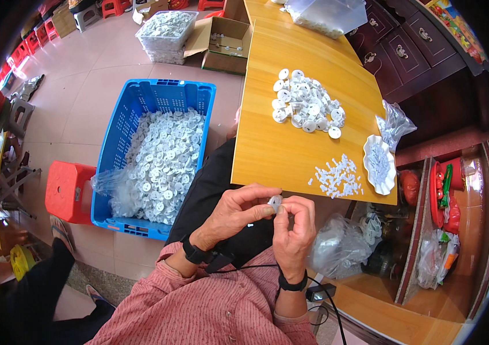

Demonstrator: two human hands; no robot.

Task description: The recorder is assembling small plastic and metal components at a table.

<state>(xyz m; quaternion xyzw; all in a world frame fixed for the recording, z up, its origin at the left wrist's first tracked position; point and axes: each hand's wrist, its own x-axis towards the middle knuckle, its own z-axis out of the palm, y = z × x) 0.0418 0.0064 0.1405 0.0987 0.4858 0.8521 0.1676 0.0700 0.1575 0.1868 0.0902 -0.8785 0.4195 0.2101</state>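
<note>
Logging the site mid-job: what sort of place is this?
Probably a home or shop room used for small-parts handwork: dark wooden drawers beside a yellow table with piled white parts, and a blue crate of small white pieces.

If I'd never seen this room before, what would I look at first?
Probably the big blue crate on the person's left, heaped with little white round pieces. Next might come the yellowish table ahead and to the right, where a pile of white discs lies beyond scattered tiny white pegs. In the middle, the left hand and right hand pinch a small whitish piece.
</note>
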